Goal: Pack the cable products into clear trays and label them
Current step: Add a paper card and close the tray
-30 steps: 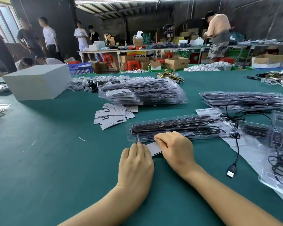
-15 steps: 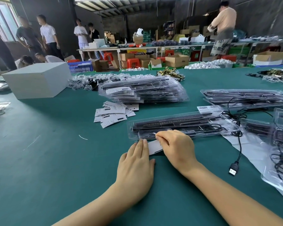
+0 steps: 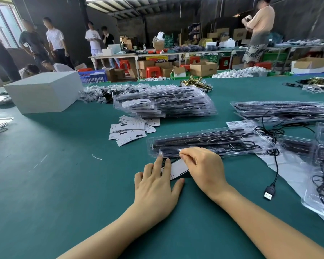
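Note:
A clear tray [image 3: 209, 142] holding black bars and a coiled cable lies across the green table just beyond my hands. A white label card [image 3: 177, 170] sits at the tray's near edge, between my hands. My left hand [image 3: 155, 187] lies flat with straight fingers on the card's left part, fingertips touching the tray's near left corner. My right hand [image 3: 204, 167] has curled fingers gripping the card's upper right edge against the tray's rim.
Loose label cards [image 3: 131, 130] lie left of the tray, a stack of packed trays [image 3: 165, 104] behind them. More trays [image 3: 284, 110] and a black USB cable [image 3: 269, 191] sit right. A white box [image 3: 43, 90] stands far left. People stand in the background.
My left hand has spread its fingers and slid forward until they touch the tray's corner. More of the card shows between my hands. The right hand stays on the card's edge.

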Tool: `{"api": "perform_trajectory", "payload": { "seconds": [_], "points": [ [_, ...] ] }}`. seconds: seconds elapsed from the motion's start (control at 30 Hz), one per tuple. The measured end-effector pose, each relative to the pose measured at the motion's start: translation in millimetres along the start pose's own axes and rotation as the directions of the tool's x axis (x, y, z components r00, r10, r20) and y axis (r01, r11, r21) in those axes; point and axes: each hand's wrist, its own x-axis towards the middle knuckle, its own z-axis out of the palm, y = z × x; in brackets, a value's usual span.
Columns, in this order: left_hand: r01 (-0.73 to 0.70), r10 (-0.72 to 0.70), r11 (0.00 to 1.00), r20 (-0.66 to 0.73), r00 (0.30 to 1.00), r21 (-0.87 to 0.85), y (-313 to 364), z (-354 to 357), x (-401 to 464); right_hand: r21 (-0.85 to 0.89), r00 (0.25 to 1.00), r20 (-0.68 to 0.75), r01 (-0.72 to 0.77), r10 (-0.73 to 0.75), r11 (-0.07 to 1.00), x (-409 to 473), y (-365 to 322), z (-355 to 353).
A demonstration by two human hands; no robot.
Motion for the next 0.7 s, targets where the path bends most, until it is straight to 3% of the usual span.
{"api": "perform_trajectory", "payload": {
  "seconds": [0.33,0.47,0.6,0.7],
  "points": [
    [-0.108,0.107,0.994,0.048,0.993,0.012,-8.6,-6.2,4.7,-0.023,0.999,0.039,0.009,-0.008,1.000,-0.1,-0.7,-1.4],
    [-0.141,0.145,0.988,0.067,0.987,-0.062,-14.4,-12.5,11.6,0.068,0.994,0.082,-0.081,0.076,0.994,-0.1,-0.7,-3.9],
    [-0.174,0.186,0.977,0.100,0.977,-0.120,-22.8,-19.7,16.8,0.221,0.947,0.146,-0.312,0.285,0.924,-2.5,-3.0,-8.4],
    [-0.175,0.192,0.973,0.112,0.975,-0.150,-23.6,-21.7,17.6,0.371,0.770,0.245,-0.636,0.589,0.677,-5.5,-4.1,-9.4]
  ]
}}
